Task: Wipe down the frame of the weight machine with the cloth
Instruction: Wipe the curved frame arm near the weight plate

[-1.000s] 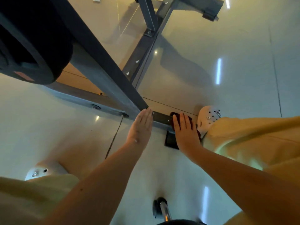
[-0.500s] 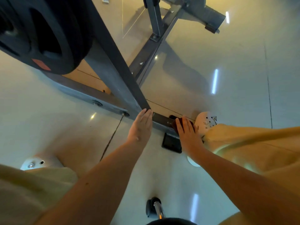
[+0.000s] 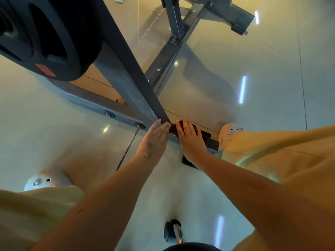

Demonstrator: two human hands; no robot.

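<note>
Glossy tiled floor (image 3: 272, 69). I see right hand (image 3: 192, 142) flat, fingers straight, pressing maroon cloth (image 3: 173, 129) onto frame base bar (image 3: 212, 141); left hand (image 3: 154, 140) flat against slanted frame post (image 3: 123, 73), holding nothing.

The frame (image 3: 126, 84) is painted dull grey-blue, and the cloth (image 3: 173, 128) on it is dyed dark maroon. Weight plates (image 3: 54, 33) beside the frame are finished black, tagged with an orange-red label (image 3: 45, 70).

Left hand (image 3: 154, 140): flat, fingertips touching frame upright (image 3: 126, 75) | Right hand (image 3: 190, 140): fingers straight, pressing dark red cloth (image 3: 196, 128) onto base bar (image 3: 211, 141) | Weight plate (image 3: 45, 37): upper left
</note>
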